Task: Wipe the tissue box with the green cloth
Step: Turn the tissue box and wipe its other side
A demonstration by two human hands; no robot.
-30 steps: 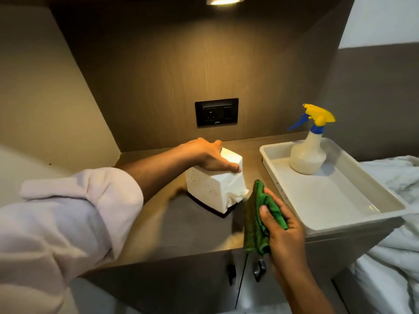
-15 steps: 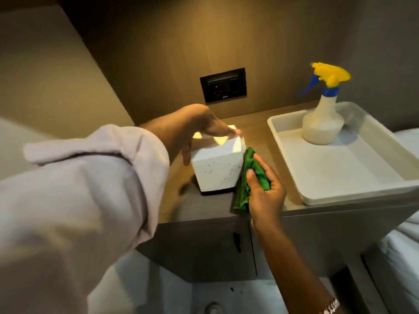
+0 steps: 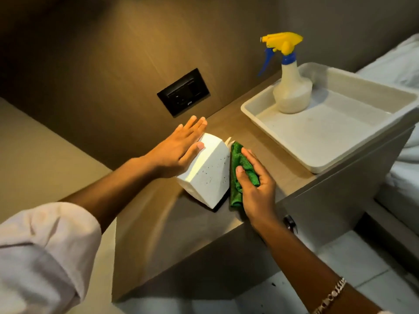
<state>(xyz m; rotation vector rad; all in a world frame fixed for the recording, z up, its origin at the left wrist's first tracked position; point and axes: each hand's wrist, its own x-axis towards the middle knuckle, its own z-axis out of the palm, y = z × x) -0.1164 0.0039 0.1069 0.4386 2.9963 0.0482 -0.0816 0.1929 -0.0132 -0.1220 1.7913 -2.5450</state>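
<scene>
On the wooden counter, left of the white tray, sits the tissue box, left hand flat on its far side, fingers straight, right hand clutching the green cloth against its near face.

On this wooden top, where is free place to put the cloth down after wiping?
The tissue box, left hand, and right hand with green cloth crowd the middle. Bare wood lies left of the box toward the front edge, and behind it below the wall socket. The tray with the spray bottle fills the right.
</scene>
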